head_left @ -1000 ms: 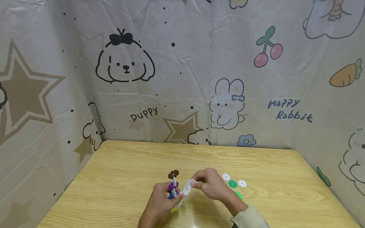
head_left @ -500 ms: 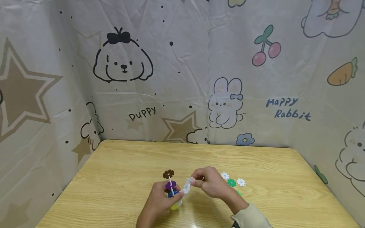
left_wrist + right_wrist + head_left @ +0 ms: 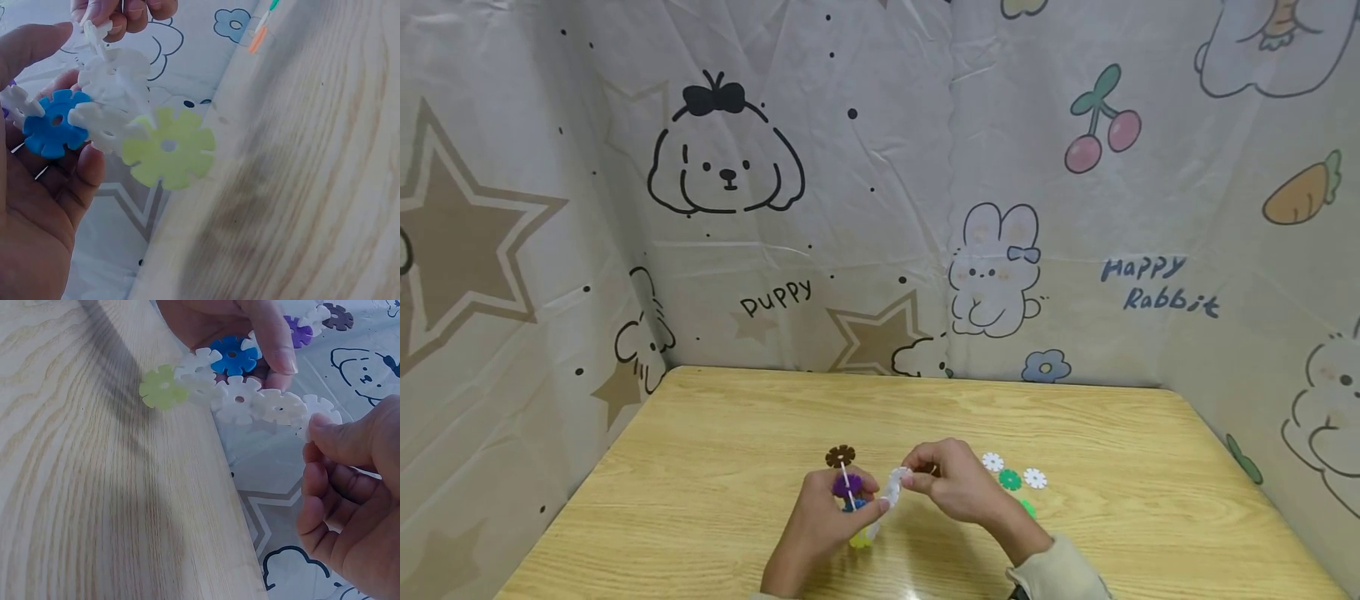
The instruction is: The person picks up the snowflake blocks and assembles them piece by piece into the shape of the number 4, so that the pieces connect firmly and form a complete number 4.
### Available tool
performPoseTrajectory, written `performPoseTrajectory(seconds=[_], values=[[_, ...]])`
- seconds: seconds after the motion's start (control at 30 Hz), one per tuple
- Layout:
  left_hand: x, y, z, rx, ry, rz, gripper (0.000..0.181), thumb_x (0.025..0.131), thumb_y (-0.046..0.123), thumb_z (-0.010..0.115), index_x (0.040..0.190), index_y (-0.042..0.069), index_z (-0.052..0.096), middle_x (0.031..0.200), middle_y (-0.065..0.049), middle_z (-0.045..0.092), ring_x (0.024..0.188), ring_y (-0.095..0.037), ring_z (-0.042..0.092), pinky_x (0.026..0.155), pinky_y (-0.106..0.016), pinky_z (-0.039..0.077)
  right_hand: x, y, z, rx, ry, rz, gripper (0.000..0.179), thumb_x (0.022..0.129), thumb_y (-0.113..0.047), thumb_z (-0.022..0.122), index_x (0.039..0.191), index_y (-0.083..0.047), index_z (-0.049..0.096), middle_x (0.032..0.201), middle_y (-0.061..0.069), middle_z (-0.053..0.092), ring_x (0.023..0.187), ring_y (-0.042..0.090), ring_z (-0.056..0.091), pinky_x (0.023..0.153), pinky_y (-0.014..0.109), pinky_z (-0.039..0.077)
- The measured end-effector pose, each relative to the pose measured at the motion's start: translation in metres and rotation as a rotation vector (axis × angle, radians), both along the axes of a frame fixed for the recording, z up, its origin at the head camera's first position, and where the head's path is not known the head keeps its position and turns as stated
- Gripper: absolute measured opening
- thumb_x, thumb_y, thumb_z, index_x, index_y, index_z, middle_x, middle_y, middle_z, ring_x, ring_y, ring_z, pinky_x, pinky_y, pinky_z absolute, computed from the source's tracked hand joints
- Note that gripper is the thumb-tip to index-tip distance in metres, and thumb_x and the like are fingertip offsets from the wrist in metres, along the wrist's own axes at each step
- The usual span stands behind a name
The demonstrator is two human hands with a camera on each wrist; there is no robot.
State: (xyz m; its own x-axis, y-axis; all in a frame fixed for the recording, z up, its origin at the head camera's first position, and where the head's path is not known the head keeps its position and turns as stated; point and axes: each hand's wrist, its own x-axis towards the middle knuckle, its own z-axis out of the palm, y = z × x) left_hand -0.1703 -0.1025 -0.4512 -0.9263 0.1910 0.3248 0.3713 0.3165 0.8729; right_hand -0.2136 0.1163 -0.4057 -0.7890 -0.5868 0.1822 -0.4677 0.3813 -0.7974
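Observation:
A chain of slotted plastic snowflake discs is held between both hands above the table. My left hand [image 3: 823,508] grips its middle, fingers curled behind the blue disc [image 3: 57,123] and thumb stretched toward the white discs. A purple disc [image 3: 847,485] and a brown disc [image 3: 840,456] stick up at one end, joined by white ones. A yellow-green disc [image 3: 169,150] hangs at the lower bend. From there several linked white discs [image 3: 239,400] run to my right hand [image 3: 955,483], whose thumb and forefinger pinch the white end disc [image 3: 328,414].
Right of my right hand, loose white discs [image 3: 1035,478] and green discs [image 3: 1010,480] lie on the wooden table [image 3: 737,425]. The right forearm partly covers one bright green disc [image 3: 1028,508]. Printed cloth [image 3: 880,167] hangs behind the table and at both sides.
The brown and purple end of the chain has swung left and turned, and my left hand has shifted its hold around the blue disc. My right hand keeps pinching the white end disc.

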Motion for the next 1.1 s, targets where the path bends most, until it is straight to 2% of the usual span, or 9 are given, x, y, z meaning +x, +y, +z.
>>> performPoseTrajectory(seconds=[0.17, 0.37, 0.7, 1.1], values=[[0.0001, 0.0041, 0.0054, 0.015, 0.083, 0.020, 0.012, 0.081, 0.011, 0.082, 0.084, 0.007, 0.072, 0.078, 0.002, 0.069, 0.064, -0.007, 0.061, 0.055, -0.025, 0.052, 0.0011, -0.0002, -0.0004, -0.002, 0.020, -0.005, 0.010, 0.093, -0.007, 0.069, 0.085, -0.012, 0.073, 0.075, -0.008, 0.062, 0.065, 0.007, 0.052, 0.055, 0.023, 0.046], [-0.0018, 0.0084, 0.0101, 0.030, 0.110, 0.032, 0.009, 0.081, -0.004, 0.078, 0.081, 0.003, 0.072, 0.079, -0.005, 0.070, 0.060, -0.006, 0.056, 0.051, -0.022, 0.048, 0.0027, -0.0016, -0.0005, -0.002, 0.041, -0.004, 0.009, 0.093, -0.005, 0.069, 0.087, -0.011, 0.074, 0.078, -0.009, 0.065, 0.069, 0.010, 0.057, 0.059, 0.026, 0.051], [-0.0050, 0.0072, 0.0074, 0.106, 0.203, 0.027, 0.009, 0.082, 0.000, 0.079, 0.081, 0.008, 0.075, 0.080, 0.000, 0.072, 0.058, -0.006, 0.059, 0.049, -0.025, 0.050, 0.0050, -0.0044, 0.0007, -0.029, 0.046, 0.004, 0.009, 0.092, -0.005, 0.070, 0.087, -0.010, 0.074, 0.081, -0.007, 0.067, 0.072, 0.010, 0.059, 0.060, 0.028, 0.053], [-0.0059, 0.0076, 0.0074, 0.109, 0.156, 0.008, 0.009, 0.083, -0.001, 0.078, 0.081, 0.008, 0.077, 0.080, -0.001, 0.073, 0.056, -0.007, 0.057, 0.048, -0.024, 0.049, 0.0057, -0.0060, -0.0015, -0.057, 0.052, 0.009, 0.006, 0.091, -0.007, 0.072, 0.087, -0.009, 0.074, 0.081, -0.006, 0.066, 0.072, 0.009, 0.058, 0.059, 0.027, 0.051]])
